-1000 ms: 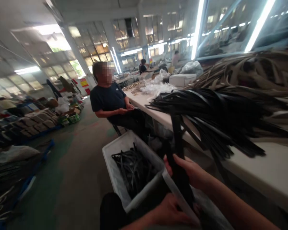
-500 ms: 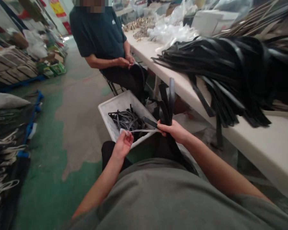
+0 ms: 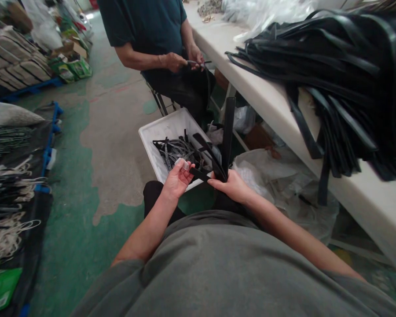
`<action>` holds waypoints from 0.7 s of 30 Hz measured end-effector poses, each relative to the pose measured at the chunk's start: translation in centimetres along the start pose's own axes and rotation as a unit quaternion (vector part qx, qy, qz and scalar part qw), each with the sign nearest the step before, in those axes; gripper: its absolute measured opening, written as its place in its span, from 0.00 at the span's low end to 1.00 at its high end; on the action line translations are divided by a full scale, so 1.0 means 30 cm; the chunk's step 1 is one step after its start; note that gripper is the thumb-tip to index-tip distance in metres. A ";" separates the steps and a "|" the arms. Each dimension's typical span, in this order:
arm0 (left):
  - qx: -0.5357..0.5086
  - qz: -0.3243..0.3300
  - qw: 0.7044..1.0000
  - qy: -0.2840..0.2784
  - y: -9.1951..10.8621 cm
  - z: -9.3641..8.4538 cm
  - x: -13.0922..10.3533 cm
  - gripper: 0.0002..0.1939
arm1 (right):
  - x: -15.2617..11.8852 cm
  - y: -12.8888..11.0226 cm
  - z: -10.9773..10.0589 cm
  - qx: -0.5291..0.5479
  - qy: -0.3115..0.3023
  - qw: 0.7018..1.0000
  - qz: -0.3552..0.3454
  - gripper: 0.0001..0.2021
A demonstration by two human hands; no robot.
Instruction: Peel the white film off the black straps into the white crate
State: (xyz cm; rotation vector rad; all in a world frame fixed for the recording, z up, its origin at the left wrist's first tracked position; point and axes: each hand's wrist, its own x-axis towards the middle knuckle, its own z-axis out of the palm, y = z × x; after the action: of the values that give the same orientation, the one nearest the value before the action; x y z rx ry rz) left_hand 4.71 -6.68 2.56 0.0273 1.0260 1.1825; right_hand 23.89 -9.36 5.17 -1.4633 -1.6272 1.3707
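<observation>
Several black straps [image 3: 229,132] stand up out of my right hand [image 3: 229,185], which is closed round them. My left hand [image 3: 177,179] has its fingers curled around a small white piece [image 3: 182,164], and its fingertips touch the end of one black strap [image 3: 199,174] that reaches across from my right hand. Both hands are above the near edge of a white bin [image 3: 148,138]. Inside the bin lies a tangle of dark and grey strips [image 3: 173,149].
A white table [image 3: 284,132] on the right bears a big pile of black straps [image 3: 317,57] overhanging its edge. Beyond the bin sits a person [image 3: 148,26], hands on a thin strap. Bundles lie on a blue pallet [image 3: 49,145] at left. Plastic bags [image 3: 267,171] are under the table.
The view has tilted down. My left hand has come closer to my right hand, and the pale strip stretched between them no longer shows; a black strap end is there.
</observation>
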 end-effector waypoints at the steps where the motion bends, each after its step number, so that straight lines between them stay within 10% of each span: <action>1: 0.005 0.003 1.000 -0.001 -0.003 -0.001 0.001 0.04 | 0.002 0.007 0.007 -0.002 -0.001 1.000 -0.003 0.11; 13: 0.074 -0.008 0.997 -0.022 -0.044 -0.016 0.012 0.11 | 0.016 0.017 0.022 -0.037 0.040 0.999 -0.002 0.09; 21: 0.105 0.017 0.992 -0.067 -0.251 -0.128 0.132 0.23 | 0.111 0.199 0.096 0.021 -0.003 1.000 -0.017 0.12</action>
State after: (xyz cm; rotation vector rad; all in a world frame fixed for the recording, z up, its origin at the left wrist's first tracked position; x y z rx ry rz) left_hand 7.77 -8.73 -6.00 0.2887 1.0300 1.0844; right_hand 22.75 -7.80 -2.00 -1.4031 -1.6090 1.3840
